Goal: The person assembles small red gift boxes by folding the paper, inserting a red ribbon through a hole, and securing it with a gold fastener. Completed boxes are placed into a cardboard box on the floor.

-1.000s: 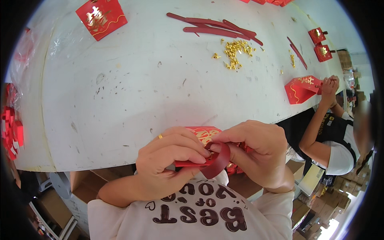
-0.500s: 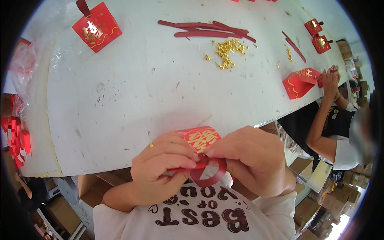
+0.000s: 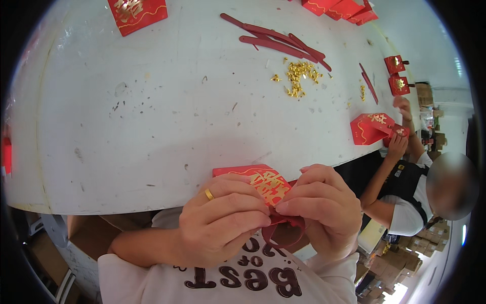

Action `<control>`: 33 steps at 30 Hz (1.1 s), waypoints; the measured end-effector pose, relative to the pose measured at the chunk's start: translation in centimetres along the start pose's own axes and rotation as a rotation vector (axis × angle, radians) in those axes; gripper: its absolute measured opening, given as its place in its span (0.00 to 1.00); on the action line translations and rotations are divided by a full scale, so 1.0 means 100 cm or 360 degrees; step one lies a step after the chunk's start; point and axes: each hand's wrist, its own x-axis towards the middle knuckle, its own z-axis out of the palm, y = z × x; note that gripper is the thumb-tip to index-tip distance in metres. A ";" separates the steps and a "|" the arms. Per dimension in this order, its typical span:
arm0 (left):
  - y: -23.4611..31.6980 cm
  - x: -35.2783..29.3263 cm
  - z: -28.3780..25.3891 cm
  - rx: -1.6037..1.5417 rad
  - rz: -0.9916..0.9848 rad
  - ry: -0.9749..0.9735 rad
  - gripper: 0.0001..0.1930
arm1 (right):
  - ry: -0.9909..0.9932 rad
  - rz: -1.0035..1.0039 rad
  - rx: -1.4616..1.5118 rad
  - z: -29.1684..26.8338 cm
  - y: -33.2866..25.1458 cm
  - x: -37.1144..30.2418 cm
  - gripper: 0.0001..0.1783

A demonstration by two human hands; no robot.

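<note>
At the near edge of the white, scuffed table [image 3: 167,126], you are holding a red card box with gold printing [image 3: 268,185] between your two hands, just in front of your chest. Your left hand [image 3: 225,220], wearing a gold-coloured ring [image 3: 208,194], is closing its grip on the box's near left side, with the fingers curling over it and the tips meeting the lower edge. Your right hand [image 3: 324,207] is pinching, thumb and fingers drawn together, where a dark red flat strap [image 3: 299,225] is meeting the box; the strap is bending into a loop below your fingertips. Your fingers are hiding the exact joint, so you cannot tell whether a fastener is sitting there.

Farther out, well apart from your hands, several dark red flat strips [image 3: 268,44] are lying crossed over one another, and a loose heap of small shiny gold metal fasteners [image 3: 298,77] is lying just beside them. Another red box with gold printing [image 3: 137,19] is resting at the upper left, partly out of view. To your right, a co-worker [image 3: 402,202] is touching an open-sided red box [image 3: 368,130] with one hand and raising the other.
</note>
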 end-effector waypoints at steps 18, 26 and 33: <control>-0.004 -0.006 0.000 0.0094 0.0019 0.0019 0.15 | -0.0132 -0.0078 -0.0446 0.000 -0.014 -0.005 0.11; 0.000 -0.004 0.000 0.0222 0.0012 0.0103 0.14 | -0.0185 -0.0028 -0.0260 0.001 -0.005 0.007 0.17; 0.000 -0.006 0.003 0.0244 0.0015 0.0184 0.14 | -0.0263 0.0049 -0.0223 -0.003 -0.013 0.014 0.15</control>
